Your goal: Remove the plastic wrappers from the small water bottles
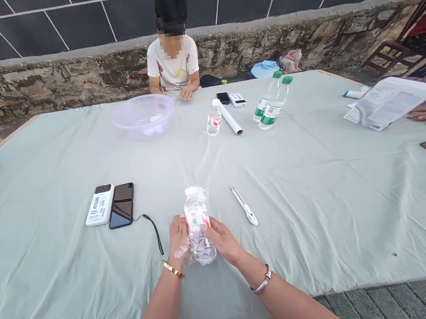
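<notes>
Between my two hands is a plastic water bottle [198, 222] with a white cap and a red-and-white label, wrapped in crinkled clear film. My left hand [179, 239] presses against its left side, a loose bit of film over the hand. From the right, my right hand [223, 237] grips the bottle, thumb on the front by the label. To the right of the bottle lies a white utility knife [245, 206]. On the left are a white power bank [100, 205] and a black phone [122, 206] with a wrist strap [153, 233].
A purple basin [144, 117], a small bottle [213, 118], a roll of film [231, 120] and two green-capped bottles [271, 106] stand or lie farther back on the cloth-covered table [318, 176]. A person [173, 59] sits opposite. Other people's hands show at both sides, one by papers [390, 100].
</notes>
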The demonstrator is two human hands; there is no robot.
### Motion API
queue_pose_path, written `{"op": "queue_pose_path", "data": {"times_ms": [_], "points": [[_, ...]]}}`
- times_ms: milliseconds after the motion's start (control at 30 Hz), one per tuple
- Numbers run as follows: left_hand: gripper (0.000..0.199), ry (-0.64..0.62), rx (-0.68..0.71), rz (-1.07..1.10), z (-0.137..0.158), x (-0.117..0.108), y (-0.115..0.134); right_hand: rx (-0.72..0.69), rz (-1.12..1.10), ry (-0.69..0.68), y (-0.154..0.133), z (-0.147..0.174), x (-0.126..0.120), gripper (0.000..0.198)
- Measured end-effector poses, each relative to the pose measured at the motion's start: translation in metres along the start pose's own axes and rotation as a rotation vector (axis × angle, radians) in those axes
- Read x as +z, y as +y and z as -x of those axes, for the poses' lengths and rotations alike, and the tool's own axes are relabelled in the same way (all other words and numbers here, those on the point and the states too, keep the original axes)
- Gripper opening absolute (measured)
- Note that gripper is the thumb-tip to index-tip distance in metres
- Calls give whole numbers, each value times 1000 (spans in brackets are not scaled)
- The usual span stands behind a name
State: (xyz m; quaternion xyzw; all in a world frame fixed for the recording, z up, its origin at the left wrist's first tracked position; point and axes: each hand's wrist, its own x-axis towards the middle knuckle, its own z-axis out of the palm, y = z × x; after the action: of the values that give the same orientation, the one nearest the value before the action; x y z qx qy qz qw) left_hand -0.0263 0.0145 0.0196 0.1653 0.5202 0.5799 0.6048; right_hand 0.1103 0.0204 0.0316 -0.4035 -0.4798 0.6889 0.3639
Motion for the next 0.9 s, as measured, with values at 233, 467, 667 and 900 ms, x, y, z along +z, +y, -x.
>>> {"op": "queue_pose_path", "data": {"times_ms": [233, 467, 667, 900], "points": [[23, 94, 310, -402, 10, 9, 22, -81, 623, 307, -4, -3, -2, 39], [29, 74, 424, -484, 9, 21, 6, -128, 669, 278, -6, 0, 5, 36], [35, 129, 401, -452, 4, 15, 2, -108, 606, 291, -1, -3, 0, 39], [42, 114, 206, -3, 5, 17, 8, 52, 115, 271, 3, -10, -4, 39]]}}
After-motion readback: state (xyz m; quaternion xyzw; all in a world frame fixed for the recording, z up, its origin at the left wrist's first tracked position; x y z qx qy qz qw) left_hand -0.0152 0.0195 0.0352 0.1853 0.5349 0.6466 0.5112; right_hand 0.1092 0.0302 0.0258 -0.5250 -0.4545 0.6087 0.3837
